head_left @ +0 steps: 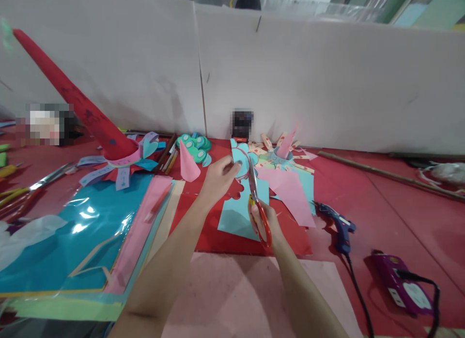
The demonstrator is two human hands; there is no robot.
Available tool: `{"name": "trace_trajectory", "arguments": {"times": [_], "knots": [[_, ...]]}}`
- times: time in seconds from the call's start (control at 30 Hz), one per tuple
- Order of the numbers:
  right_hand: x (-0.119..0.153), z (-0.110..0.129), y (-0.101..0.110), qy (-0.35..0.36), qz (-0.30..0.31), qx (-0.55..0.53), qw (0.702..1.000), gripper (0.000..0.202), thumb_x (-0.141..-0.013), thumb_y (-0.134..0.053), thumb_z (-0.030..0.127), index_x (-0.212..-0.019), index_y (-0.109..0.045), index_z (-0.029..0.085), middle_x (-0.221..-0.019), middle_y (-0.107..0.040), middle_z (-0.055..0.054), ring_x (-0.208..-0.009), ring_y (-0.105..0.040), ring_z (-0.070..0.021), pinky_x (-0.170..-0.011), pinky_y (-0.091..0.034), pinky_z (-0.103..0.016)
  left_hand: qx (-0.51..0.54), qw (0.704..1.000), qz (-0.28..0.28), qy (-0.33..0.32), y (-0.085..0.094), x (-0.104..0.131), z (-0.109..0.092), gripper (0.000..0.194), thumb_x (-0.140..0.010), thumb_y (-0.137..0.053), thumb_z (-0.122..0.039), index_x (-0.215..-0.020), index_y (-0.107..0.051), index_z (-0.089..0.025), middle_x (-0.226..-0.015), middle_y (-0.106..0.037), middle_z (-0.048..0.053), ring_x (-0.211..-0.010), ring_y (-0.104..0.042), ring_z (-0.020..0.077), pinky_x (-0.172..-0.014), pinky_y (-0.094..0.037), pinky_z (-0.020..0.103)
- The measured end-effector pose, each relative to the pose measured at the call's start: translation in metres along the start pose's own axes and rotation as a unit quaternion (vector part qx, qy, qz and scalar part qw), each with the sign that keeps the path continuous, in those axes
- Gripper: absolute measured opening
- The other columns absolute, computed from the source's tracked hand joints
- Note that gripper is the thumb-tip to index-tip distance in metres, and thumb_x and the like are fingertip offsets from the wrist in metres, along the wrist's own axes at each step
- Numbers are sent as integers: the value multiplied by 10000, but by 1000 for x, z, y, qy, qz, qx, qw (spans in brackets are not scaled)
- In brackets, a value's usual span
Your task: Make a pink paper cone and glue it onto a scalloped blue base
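Near the back edge of the red worktop [341,178], the blue paper cutout [240,166] is held raised; a wobble of this unsupported paper or an overrun of the scissors [253,183] could, in the inspector's judgement, nick a lobe or the nearby left hand [220,176]. Left arm extended forward, thumb and fingers pinch the cutout's left side. Right hand [266,219] is wrapped round the scissors' handles, blades directed toward the back edge, alongside the cutout's right side.

The head camera looks down over the table [366,197] toward a partition [145,62].
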State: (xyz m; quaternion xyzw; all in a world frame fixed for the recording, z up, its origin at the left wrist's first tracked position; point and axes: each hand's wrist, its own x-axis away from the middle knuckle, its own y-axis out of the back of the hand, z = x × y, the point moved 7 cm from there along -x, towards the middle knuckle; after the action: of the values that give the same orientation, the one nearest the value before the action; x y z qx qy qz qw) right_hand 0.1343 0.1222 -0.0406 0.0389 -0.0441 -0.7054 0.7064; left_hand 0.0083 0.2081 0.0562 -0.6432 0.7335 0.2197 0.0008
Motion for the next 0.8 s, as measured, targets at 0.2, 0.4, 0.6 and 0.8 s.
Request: {"name": "trace_trajectory", "arguments": {"times": [0.2,0.4,0.6,0.8], "knots": [[-2,-2,-6,13,38,-35,999,562,-775,-402,783,-805,-436,223,-562,-381,67,-450,-358,-86,-447,-344,-236,-35,997,54,-35,-5,2,-4,278,-828,-479,-372,-625,-405,-198,-613,-467,-37,-624,-465,117,-615,-395,228],[-3,-1,-3,31,28,-50,998,568,-800,-366,772,-867,-466,217,-572,-386,62,-468,-364,-95,-473,-357,-243,-69,992,92,-60,-13,5,-5,248,-840,-470,-365,-666,-470,-187,-666,-526,-25,-663,-495,125,-656,-409,229],[-2,-1,-2,27,22,-64,997,559,-795,-387,768,-849,-472,217,-522,-352,79,-439,-341,-91,-448,-359,-232,-75,990,107,-57,-14,5,-4,271,-851,-469,-391,-675,-464,-185,-657,-481,-31,-656,-464,120,-636,-385,223],[-2,-1,-1,24,24,-50,998,571,-784,-390,781,-794,-466,216,-522,-380,71,-409,-361,-78,-417,-343,-226,-86,988,114,-55,-12,5,-4,273,-849,-456,-387,-669,-474,-182,-672,-486,-20,-671,-453,128,-625,-372,232]]}}
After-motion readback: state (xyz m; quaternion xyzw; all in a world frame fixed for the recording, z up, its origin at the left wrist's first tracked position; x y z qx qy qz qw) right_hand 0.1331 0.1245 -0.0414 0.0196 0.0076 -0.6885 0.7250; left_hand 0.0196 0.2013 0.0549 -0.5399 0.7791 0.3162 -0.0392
